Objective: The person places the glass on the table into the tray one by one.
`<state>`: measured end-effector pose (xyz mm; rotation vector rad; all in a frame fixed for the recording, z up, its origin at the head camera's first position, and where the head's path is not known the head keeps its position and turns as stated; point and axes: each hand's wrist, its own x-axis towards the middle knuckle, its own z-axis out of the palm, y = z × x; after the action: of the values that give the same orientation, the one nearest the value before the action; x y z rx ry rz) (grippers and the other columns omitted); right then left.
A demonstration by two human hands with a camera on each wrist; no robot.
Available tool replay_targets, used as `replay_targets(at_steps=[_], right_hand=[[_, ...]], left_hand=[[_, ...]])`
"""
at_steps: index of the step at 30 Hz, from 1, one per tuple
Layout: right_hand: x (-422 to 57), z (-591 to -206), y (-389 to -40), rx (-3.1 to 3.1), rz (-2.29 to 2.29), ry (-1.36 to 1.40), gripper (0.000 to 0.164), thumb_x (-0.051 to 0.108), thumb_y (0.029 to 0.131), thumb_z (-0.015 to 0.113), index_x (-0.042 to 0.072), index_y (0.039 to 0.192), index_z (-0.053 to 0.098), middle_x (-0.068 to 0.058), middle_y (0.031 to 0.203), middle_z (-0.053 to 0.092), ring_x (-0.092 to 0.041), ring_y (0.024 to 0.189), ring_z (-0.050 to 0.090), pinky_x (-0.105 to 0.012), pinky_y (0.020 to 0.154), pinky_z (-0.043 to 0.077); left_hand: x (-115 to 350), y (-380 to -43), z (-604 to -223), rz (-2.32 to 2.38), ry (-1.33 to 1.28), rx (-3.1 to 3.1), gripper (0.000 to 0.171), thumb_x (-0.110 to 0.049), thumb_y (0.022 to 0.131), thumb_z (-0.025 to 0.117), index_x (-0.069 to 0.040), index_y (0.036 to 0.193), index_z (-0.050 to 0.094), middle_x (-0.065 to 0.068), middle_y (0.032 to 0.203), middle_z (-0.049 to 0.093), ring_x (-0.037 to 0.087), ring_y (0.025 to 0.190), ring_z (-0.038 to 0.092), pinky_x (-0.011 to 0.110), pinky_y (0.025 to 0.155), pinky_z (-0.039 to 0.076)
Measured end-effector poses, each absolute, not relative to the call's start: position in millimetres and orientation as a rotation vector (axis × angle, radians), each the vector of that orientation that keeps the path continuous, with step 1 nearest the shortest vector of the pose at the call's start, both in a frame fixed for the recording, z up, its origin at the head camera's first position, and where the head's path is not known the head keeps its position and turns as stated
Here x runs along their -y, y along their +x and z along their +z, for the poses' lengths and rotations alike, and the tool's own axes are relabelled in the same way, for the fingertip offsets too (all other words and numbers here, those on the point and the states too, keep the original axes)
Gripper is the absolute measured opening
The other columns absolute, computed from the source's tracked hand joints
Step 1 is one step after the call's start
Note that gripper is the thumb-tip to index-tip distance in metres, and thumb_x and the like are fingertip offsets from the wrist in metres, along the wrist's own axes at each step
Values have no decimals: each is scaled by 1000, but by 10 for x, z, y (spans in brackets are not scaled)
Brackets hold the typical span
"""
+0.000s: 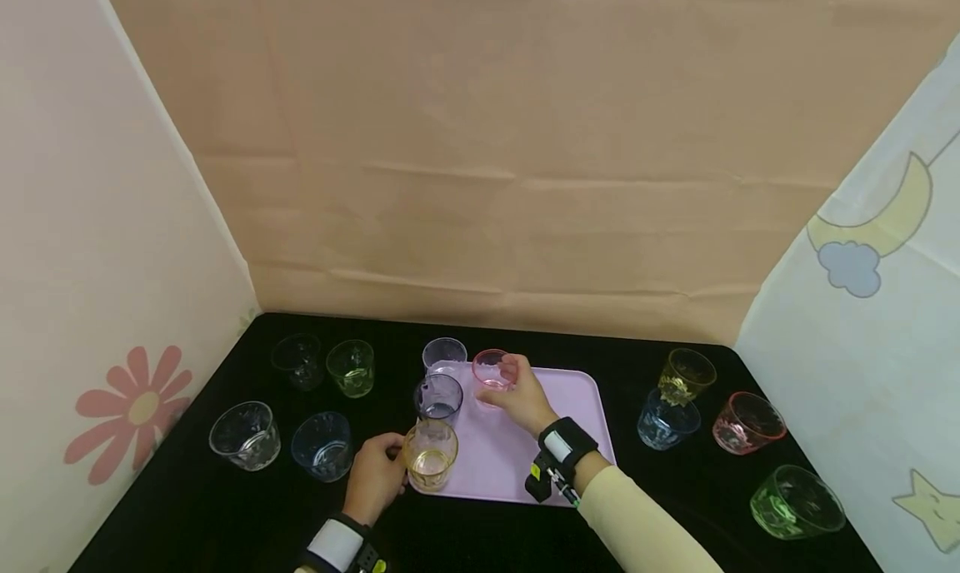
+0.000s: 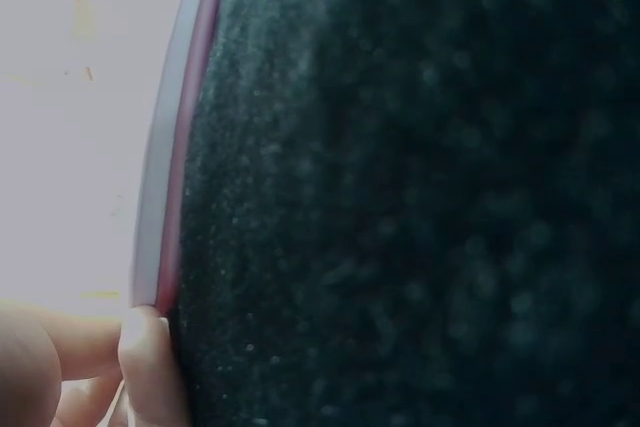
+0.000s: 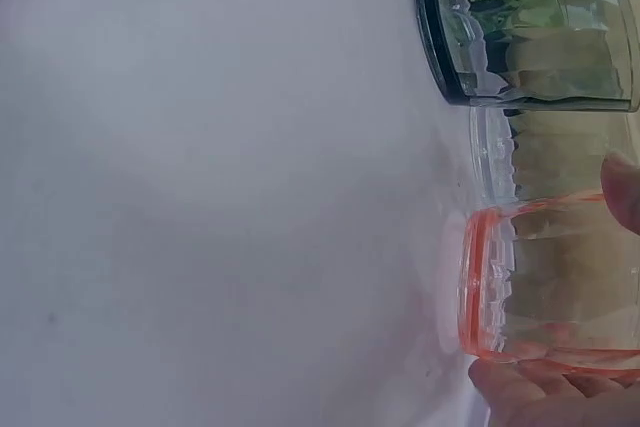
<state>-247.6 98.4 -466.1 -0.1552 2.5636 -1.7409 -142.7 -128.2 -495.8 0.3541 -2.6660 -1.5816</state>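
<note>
Pink glass (image 1: 489, 371), lower centre, is sitting pinched in the right hand (image 1: 527, 400), perhaps risking clinking the purple glass (image 1: 438, 400) if drifting left, while the left hand (image 1: 375, 477) is curling, its hold unclear.

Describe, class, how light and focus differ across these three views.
Head view: mostly sharp, though a clear glass at back left nearly melts into the dark tabletop; left wrist view: washed out at left, tabletop blurred; right wrist view: pale tray, softly shaded near the pink glass.
</note>
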Motion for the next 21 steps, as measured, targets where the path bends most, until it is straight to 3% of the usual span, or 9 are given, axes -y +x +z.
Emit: replay_targets(at_steps=[21], right_hand=[[-893,-4759,-2602,-2550,-1735,-99,78,11,81,86,0,141,38,-25,146,50,-39,138,46,-51,113,38]], left_hand=[[1270,-1449,-4990,-1582,375,2665,10,-4,92,64,-2,97,72,3,74,62,12,49,57,30,46,49]])
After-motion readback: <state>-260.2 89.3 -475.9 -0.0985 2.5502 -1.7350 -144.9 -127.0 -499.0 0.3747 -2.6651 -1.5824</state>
